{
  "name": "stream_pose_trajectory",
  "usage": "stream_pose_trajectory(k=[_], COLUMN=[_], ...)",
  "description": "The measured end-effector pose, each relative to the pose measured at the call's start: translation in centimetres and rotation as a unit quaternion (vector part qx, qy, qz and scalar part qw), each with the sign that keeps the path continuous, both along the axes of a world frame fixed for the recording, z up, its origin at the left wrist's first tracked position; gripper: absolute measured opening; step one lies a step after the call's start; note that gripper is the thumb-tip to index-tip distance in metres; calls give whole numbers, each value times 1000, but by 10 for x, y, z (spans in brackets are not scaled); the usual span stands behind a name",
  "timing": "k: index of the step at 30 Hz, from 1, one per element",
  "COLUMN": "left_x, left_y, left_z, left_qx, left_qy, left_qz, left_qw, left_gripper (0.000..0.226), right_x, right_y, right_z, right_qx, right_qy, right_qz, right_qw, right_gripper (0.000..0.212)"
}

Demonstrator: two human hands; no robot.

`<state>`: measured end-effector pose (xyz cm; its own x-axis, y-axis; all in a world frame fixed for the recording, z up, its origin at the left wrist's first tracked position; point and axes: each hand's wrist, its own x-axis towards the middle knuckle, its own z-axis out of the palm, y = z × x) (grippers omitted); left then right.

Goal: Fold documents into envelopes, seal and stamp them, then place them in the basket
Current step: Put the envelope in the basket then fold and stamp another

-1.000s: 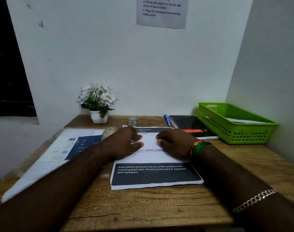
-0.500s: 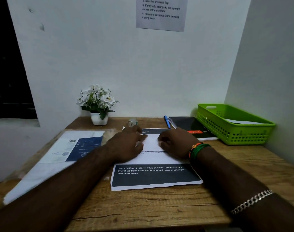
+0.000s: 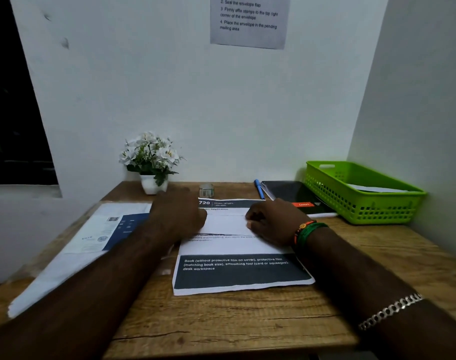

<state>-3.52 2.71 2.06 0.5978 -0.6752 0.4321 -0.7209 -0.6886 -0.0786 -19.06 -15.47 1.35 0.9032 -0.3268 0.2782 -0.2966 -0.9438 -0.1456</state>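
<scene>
Only one view here, from the head camera. It looks down on a wooden desk with visible grain and a crack near the front edge, pushed into a corner of plain white walls. A printed instruction sheet hangs on the back wall, and there's a dark window off to the left.

The document lies flat mid-desk, partly folded over. The left hand sits on its left side, blurry, so the grip can't be told. The right hand presses on the fold with fingers curled under, knuckles down, not clearly gripping the paper.

Left of that lies a pile of white and blue papers. Along the back: a small pot of white flowers, a little clear jar, a blue pen and a black notebook. The green basket sits in the right corner with something white inside.
</scene>
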Motion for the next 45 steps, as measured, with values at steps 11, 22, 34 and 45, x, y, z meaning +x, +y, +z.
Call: stream_pose_trajectory(k=[11, 22, 34, 45], left_x=[13, -10, 22, 20], left_y=[-13, -17, 15, 9], left_z=[-33, -9, 1, 1], left_qx=[-15, -219, -279, -333], left_qy=[171, 96, 250, 337], left_qz=[-157, -181, -195, -216], left_qw=[973, 954, 906, 854], left_gripper=[41, 23, 18, 13], right_x=[2, 8, -9, -17], right_y=[-3, 1, -27, -37], right_z=[2, 10, 11, 16], right_qx=[77, 138, 178, 271], right_qy=[-69, -193, -207, -200], right_qz=[32, 127, 115, 87], right_qw=[994, 963, 955, 938], right_gripper=[22, 9, 18, 29])
